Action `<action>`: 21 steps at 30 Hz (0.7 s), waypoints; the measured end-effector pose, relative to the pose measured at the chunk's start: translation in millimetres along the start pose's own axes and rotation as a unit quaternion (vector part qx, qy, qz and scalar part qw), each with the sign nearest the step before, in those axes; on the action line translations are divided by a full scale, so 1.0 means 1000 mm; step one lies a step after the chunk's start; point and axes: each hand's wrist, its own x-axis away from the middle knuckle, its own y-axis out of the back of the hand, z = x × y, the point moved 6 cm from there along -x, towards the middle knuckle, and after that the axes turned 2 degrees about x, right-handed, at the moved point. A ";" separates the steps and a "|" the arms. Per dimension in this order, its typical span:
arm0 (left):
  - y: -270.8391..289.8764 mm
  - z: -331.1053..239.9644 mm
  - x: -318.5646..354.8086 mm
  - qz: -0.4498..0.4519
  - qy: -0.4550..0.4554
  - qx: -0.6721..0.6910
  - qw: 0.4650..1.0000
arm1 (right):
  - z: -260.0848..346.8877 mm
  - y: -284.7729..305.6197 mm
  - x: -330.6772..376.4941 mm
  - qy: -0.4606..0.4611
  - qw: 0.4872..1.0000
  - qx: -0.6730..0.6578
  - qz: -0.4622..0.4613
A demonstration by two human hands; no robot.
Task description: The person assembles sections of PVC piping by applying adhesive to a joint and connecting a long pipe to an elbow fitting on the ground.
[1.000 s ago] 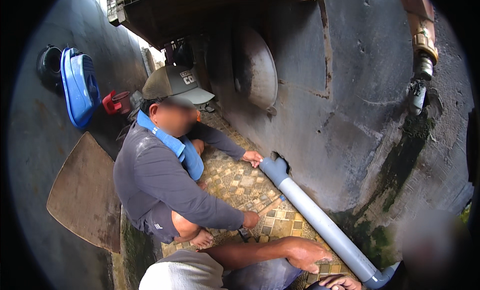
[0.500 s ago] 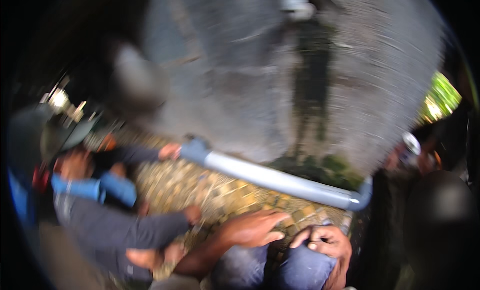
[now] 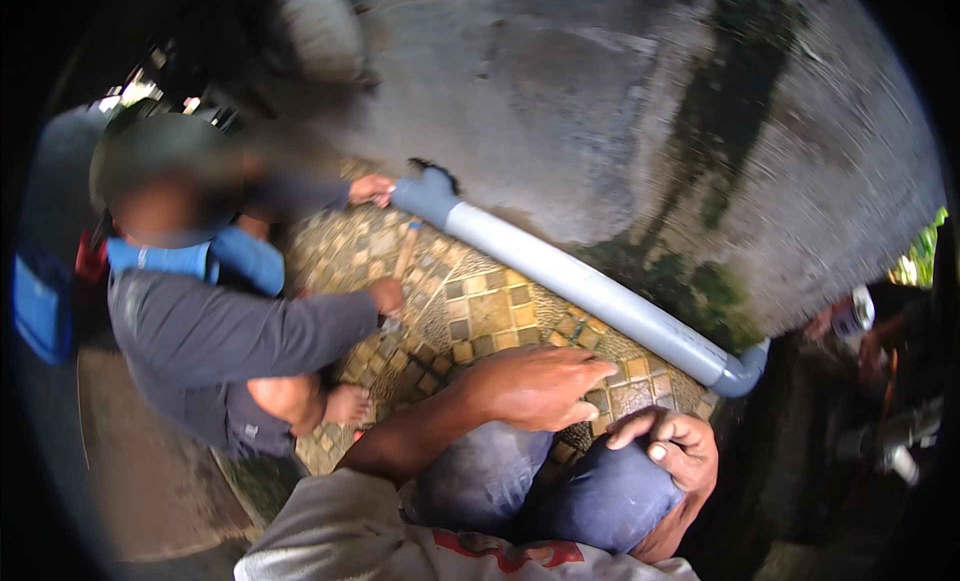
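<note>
My left hand [image 3: 545, 386] hovers over my left knee [image 3: 480, 476], with the thumb apart from the loosely bent fingers and nothing held. My right hand [image 3: 688, 459] rests over my right knee [image 3: 610, 496], its fingers draped across the trouser cloth. Beyond both hands, a long grey plastic pipe [image 3: 590, 289] slants along the base of the wall. A branched fitting [image 3: 428, 195] caps its far left end; an elbow [image 3: 742, 371] sits at the right end. Another person's hand [image 3: 372, 190] touches the branched fitting, and that person's other hand [image 3: 386, 297] grips a wooden-handled tool [image 3: 407, 249].
The co-worker [image 3: 230, 321] squats at the left on the patterned tile floor [image 3: 490, 316]. A stained concrete wall [image 3: 540, 111] rises behind the pipe. On the dark right side are a can [image 3: 853, 311] and a white pipe piece [image 3: 903, 465]. A blue container [image 3: 42, 306] stands far left.
The view has turned and sharpened from blur. The co-worker's wooden-handled tool now shows clearly. My hands remain near my knees, and the pipe stays against the wall.
</note>
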 end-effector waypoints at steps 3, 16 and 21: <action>0.002 -0.004 -0.001 0.052 0.039 0.022 0.998 | 0.006 -0.007 -0.005 0.002 1.000 0.002 -0.011; -0.001 -0.004 0.004 -0.041 -0.006 0.034 0.999 | 0.000 0.002 -0.010 -0.047 0.998 0.027 -0.038; 0.006 -0.002 0.012 -0.021 -0.009 0.037 0.999 | -0.006 -0.002 -0.013 -0.049 0.998 0.037 -0.033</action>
